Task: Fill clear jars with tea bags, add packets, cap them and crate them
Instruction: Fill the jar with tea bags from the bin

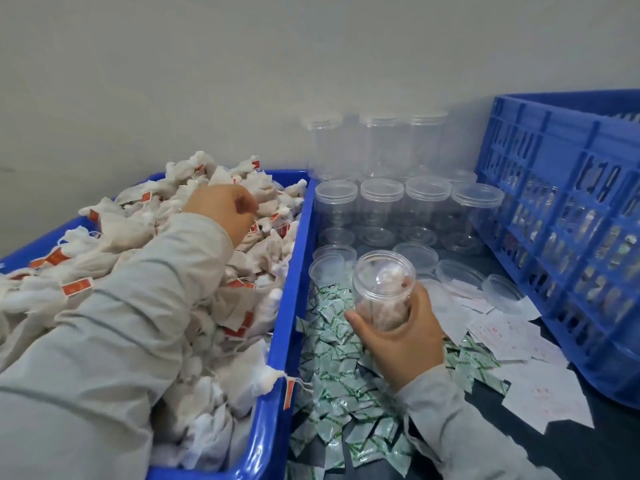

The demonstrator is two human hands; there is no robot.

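The right hand point(401, 327) grips a barely filled jar point(382, 289) beside the blue bin point(277, 341), where the left hand point(225, 209) pinches more tea bags point(114, 223); packets, cap, crating remain.

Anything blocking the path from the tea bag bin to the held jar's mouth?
Nothing visible. The clear plastic jar in the right hand is uncapped, beside the blue bin where the left hand digs among white tea bags.
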